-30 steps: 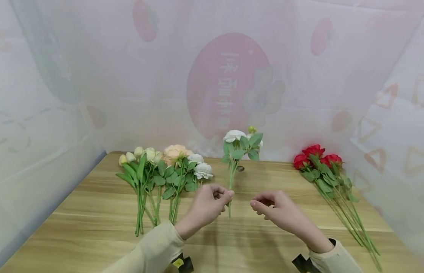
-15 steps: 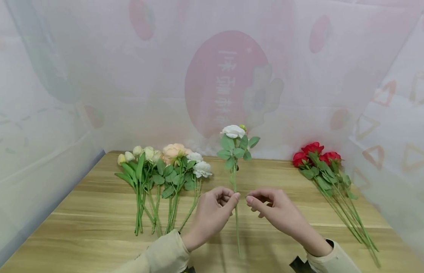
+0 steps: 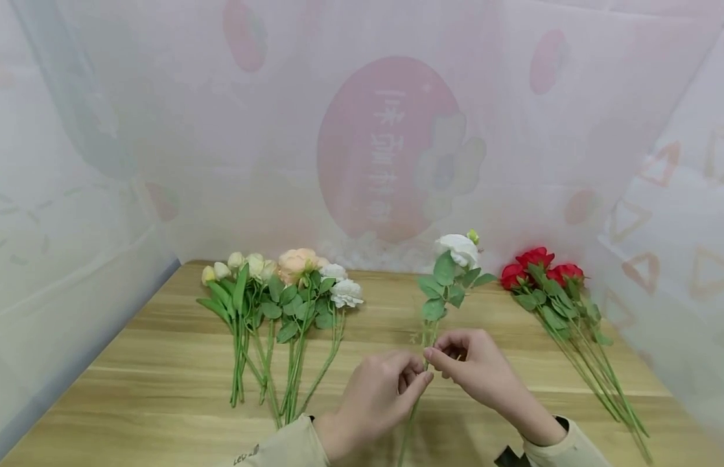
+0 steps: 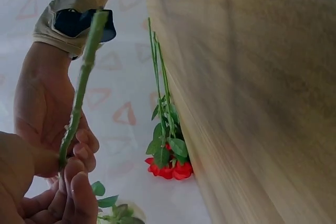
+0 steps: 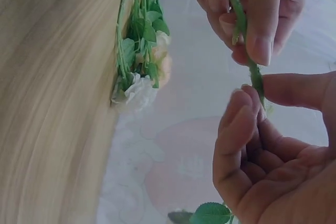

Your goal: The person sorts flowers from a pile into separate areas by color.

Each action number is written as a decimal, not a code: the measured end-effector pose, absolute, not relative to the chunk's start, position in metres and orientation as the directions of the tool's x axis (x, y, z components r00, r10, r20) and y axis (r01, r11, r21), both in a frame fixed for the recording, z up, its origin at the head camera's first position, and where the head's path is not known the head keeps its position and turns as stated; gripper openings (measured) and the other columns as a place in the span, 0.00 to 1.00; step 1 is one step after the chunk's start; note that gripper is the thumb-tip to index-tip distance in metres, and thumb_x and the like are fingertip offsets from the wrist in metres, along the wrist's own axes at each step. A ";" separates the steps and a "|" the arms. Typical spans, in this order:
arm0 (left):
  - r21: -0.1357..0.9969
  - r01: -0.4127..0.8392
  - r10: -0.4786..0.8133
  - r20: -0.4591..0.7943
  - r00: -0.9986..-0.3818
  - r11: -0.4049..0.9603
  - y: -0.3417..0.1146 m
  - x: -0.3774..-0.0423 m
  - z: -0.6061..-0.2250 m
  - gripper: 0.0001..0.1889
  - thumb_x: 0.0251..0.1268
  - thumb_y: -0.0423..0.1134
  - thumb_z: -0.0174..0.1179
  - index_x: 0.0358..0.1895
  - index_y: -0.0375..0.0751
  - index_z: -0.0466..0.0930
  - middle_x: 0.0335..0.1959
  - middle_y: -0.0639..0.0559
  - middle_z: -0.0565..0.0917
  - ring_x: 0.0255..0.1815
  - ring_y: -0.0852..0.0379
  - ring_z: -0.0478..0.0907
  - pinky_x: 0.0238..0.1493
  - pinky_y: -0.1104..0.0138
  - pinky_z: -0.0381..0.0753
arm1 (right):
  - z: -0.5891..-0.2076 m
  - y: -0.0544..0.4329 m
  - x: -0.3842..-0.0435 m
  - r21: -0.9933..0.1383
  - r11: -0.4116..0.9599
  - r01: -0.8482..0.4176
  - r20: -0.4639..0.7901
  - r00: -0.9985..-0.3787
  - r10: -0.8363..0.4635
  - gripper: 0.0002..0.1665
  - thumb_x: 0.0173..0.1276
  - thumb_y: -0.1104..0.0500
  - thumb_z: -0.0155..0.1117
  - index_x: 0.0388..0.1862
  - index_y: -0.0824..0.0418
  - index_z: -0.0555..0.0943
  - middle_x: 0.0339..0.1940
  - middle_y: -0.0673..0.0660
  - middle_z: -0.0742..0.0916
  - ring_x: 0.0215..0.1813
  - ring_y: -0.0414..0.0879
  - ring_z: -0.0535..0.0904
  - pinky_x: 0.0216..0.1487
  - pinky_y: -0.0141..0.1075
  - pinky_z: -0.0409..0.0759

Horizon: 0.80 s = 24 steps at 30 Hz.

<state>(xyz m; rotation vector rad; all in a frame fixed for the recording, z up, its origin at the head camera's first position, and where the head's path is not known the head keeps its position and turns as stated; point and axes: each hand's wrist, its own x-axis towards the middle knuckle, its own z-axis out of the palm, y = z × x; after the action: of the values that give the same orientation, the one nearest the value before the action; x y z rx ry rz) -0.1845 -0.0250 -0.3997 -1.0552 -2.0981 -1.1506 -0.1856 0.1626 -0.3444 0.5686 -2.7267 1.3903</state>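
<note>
A white flower [image 3: 458, 250] with green leaves and a small yellow-green bud stands nearly upright over the table, leaning a little to the right. Low on its long green stem [image 5: 254, 77], my left hand [image 3: 379, 402] pinches with thumb and fingers. Just above that, thumb and fingertips of my right hand [image 5: 278, 156] pinch the same stem, close to the left fingertips. The left wrist view shows the bare lower stem [image 4: 79, 93] sticking out past the left hand's grip.
On the wooden table [image 3: 163, 363], pale tulips [image 3: 221, 269], a peach flower [image 3: 300, 261] and white flowers [image 3: 347, 293] lie in a row at left. Several red roses [image 3: 537, 257] lie at right, stems toward the front. Printed cloth [image 3: 268, 162] hangs behind and along the sides.
The white flower has moved right and nearer me, its head now tilting right. My left hand has moved right and down with it. My right hand, earlier apart, now pinches the stem.
</note>
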 end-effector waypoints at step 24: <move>0.497 0.600 0.446 0.403 -0.799 0.627 -0.101 -0.206 -0.370 0.05 0.69 0.35 0.60 0.34 0.40 0.83 0.23 0.61 0.77 0.21 0.69 0.71 0.25 0.73 0.76 | -0.352 0.239 -0.239 -0.664 0.706 -0.247 0.085 -0.963 -0.257 0.12 0.77 0.64 0.53 0.30 0.65 0.74 0.19 0.56 0.76 0.22 0.46 0.72 0.22 0.37 0.74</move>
<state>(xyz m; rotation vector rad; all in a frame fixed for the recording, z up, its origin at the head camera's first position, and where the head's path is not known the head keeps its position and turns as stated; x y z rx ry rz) -0.2058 -0.1010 -0.3702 -0.8547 -2.6097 -0.9283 -0.2394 0.2387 -0.3517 0.4312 -2.9144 1.1313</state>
